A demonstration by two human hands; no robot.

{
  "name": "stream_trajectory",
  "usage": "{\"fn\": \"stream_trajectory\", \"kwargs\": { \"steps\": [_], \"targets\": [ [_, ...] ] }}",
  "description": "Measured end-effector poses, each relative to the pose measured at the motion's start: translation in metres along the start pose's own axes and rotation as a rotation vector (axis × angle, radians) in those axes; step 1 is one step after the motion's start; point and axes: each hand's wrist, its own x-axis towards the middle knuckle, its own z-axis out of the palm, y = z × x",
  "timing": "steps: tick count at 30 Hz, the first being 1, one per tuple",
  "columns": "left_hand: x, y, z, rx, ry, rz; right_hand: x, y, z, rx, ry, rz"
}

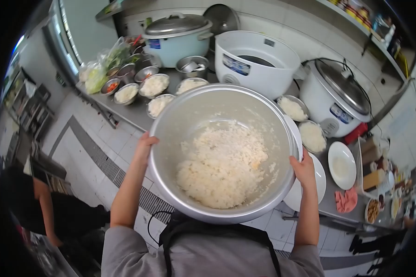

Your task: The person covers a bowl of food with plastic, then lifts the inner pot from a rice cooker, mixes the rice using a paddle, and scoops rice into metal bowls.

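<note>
A large metal rice cooker pot [272, 120] is tilted toward me in front of my body. Cooked rice [222, 171] lies in its lower half, with grains stuck along the inner wall. My left hand [146, 145] is closed on the pot's left rim, and my right hand [304, 168] grips the rim at the right. Behind the pot stands a white rice cooker body [259, 76] without a lid, its dark inside showing. Metal bowls of rice [158, 106] sit on the counter just beyond the pot, and another rice bowl [312, 137] is near its right side.
A lidded rice cooker [178, 39] stands at the back left, another [339, 97] at the right. White plates [341, 165] and a pink cloth [345, 200] lie on the right counter. Bagged vegetables [97, 76] sit at the left end. A person in black [55, 212] is at the lower left.
</note>
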Motion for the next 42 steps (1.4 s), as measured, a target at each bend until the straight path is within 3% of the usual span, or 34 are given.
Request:
{"fn": "stream_trajectory", "kwargs": {
  "steps": [3,5,7,11,13,15,19,21,22,24,28,31,33,35,36,38,42],
  "targets": [
    [-0.014,0.006,0.02,-0.005,0.094,-0.013,0.011,0.009,-0.002,-0.278,0.004,-0.052],
    [-0.013,0.003,0.02,-0.015,0.115,-0.011,0.023,-0.003,-0.006,-0.311,-0.092,-0.106],
    [-0.007,0.004,0.018,-0.02,0.122,-0.004,0.033,-0.029,-0.011,-0.602,-0.188,-0.124],
    [0.002,-0.007,0.018,0.059,0.203,0.063,0.075,-0.064,0.009,-0.631,-0.421,-0.472],
    [-0.001,-0.006,0.027,0.032,0.211,0.052,0.091,-0.089,0.033,-1.115,-0.611,-0.323],
    [0.001,-0.013,0.029,-0.01,0.197,0.045,0.106,-0.073,0.06,-1.349,-0.566,-0.408],
    [-0.009,-0.008,0.04,-0.097,0.211,0.066,0.113,-0.042,0.091,-1.491,-0.653,-0.417],
    [-0.011,-0.004,0.044,-0.092,0.262,0.068,0.102,-0.052,0.086,-1.633,-0.967,-0.558],
    [-0.013,-0.005,0.044,-0.084,0.299,0.064,0.095,-0.067,0.086,-1.632,-0.982,-0.57],
    [-0.017,-0.006,0.044,-0.09,0.296,0.053,0.079,-0.094,0.082,-1.563,-1.215,-0.187],
    [-0.012,-0.008,0.043,-0.106,0.291,0.046,0.068,-0.102,0.084,-1.551,-1.259,-0.242],
    [-0.011,-0.012,0.042,-0.121,0.294,0.032,0.066,-0.084,0.082,-1.405,-1.313,-0.106],
    [-0.014,-0.013,0.05,-0.144,0.286,0.031,0.073,-0.057,0.1,-0.895,-1.651,-0.184],
    [-0.021,-0.012,0.055,-0.166,0.301,0.027,0.053,-0.044,0.129,-0.709,-1.495,-0.496],
    [-0.023,-0.011,0.057,-0.152,0.309,0.04,0.051,-0.055,0.141,-0.708,-1.506,-0.494],
    [-0.025,-0.012,0.062,-0.134,0.317,0.049,0.053,-0.082,0.153,-0.61,-1.461,-0.09],
    [-0.032,-0.015,0.065,-0.095,0.327,-0.002,0.109,-0.115,0.131,-0.694,-1.159,-0.038]
  ]
}}
